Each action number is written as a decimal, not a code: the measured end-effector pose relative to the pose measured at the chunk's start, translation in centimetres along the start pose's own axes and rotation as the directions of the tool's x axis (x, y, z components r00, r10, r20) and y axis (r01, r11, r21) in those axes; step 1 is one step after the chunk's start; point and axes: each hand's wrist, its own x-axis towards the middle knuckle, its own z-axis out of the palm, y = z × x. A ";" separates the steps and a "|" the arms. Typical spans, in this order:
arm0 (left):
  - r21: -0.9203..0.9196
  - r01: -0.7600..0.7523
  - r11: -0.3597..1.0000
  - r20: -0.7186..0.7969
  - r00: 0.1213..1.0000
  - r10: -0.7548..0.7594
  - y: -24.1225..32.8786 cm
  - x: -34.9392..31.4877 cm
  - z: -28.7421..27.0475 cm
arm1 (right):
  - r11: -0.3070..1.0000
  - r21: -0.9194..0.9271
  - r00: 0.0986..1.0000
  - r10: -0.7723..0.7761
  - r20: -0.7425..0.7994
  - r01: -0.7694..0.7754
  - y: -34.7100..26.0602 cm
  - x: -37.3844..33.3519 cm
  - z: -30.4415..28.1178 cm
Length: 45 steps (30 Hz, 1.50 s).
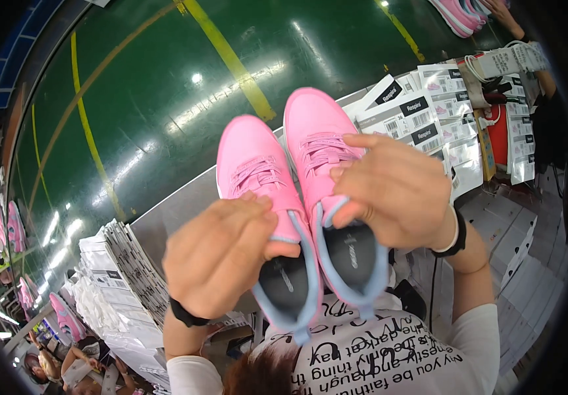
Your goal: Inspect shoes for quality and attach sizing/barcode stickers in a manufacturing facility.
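Note:
A pair of pink sneakers with pale blue linings and dark insoles is side by side in front of me, toes pointing away. My left hand [215, 253] is closed on the left sneaker [247, 148], thumb inside its opening at the tongue and fingers over the top. My right hand [402, 187] grips the right sneaker [317, 115] likewise at the tongue, with one finger stretched over the laces. Both shoes are laced. Their heels lie close to my white printed shirt [395, 345]. Whether the soles rest on the grey work surface [182, 210] is hidden.
Printed label sheets [455, 125] overlap at the right. Stacked white cardboard [109, 263] stands at the left, white boxes [494, 247] at the right. Beyond is green floor [159, 72] with yellow lines. Another person's hand [504, 16] is near pink shoes [458, 16] at top right.

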 end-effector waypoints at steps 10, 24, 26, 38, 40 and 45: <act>-0.142 0.621 0.771 0.054 0.782 -0.620 1.9 -5.6 2.3 | 0.764 -0.068 0.760 0.645 0.078 -0.641 -4.5 -4.3 -0.1; -0.119 0.676 0.727 0.176 0.735 -0.655 5.8 0.4 -2.0 | 0.772 0.051 0.770 0.636 -0.056 -0.634 -6.7 -2.4 -3.8; -0.136 0.637 0.759 0.150 0.771 -0.619 5.7 0.4 -2.2 | 0.770 0.059 0.767 0.638 -0.069 -0.636 -7.0 -2.2 -4.3; -0.808 0.430 0.403 0.053 0.734 -0.677 2.0 2.4 -2.9 | 0.607 0.591 0.631 0.749 -0.203 -0.531 -5.2 -3.8 -6.6; -0.830 0.416 0.373 0.067 0.737 -0.673 1.5 2.5 -2.3 | 0.590 0.609 0.623 0.758 -0.194 -0.529 -5.4 -2.5 -5.6; -0.861 0.407 0.305 0.092 0.714 -0.694 0.3 1.9 -1.7 | 0.516 0.679 0.611 0.782 -0.124 -0.522 -4.5 -1.3 -4.7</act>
